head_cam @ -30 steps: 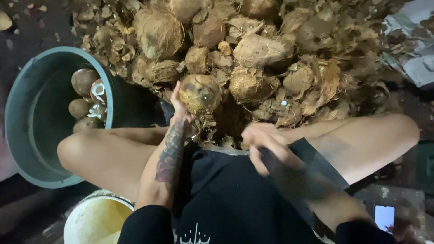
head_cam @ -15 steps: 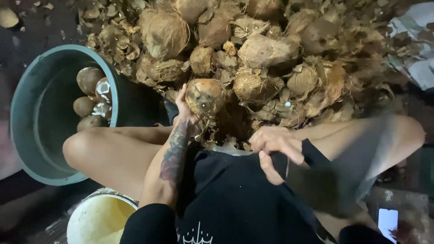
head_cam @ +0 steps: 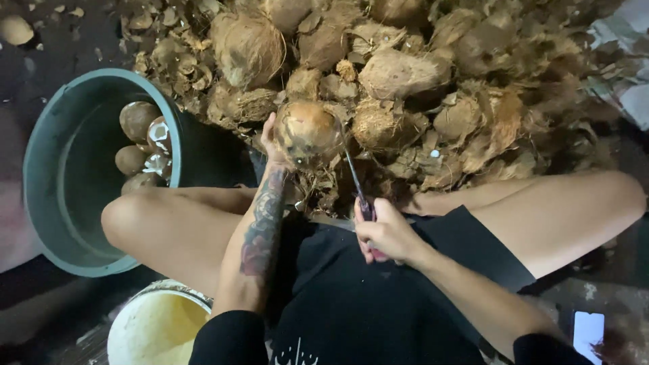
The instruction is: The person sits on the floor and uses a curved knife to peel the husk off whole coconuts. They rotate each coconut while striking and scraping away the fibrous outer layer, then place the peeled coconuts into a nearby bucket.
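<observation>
- The left hand (head_cam: 274,138) cupped a partly husked coconut (head_cam: 305,132) from its left side, fingers wrapped round the back of it — closed on the nut, holding it up against the front edge of the heap of husks (head_cam: 419,81) just beyond the person's knees.
- The right hand (head_cam: 387,233) was clenched round the handle of a knife (head_cam: 355,177), its thin blade pointing up and away toward the coconut's lower right side; whether the tip touched the shell could not be told.
- The coconut looked hard and round, with ragged fibre clinging to it — probably fairly heavy for one hand and apt to roll or twist under blade pressure. The remaining fibre should give some grip; bare shell would likely be slicker. The palm spread wide behind the nut, well away from the blade's line, seemed the safest hold.
- A grey-green tub (head_cam: 67,176) stood at the person's left, beside the left knee, with several peeled coconuts (head_cam: 142,145) lying against its far wall.
- A pale yellow bucket (head_cam: 157,328) sat near the left elbow, lower in the view.
- A phone (head_cam: 587,332) lay on the floor at the lower right.
</observation>
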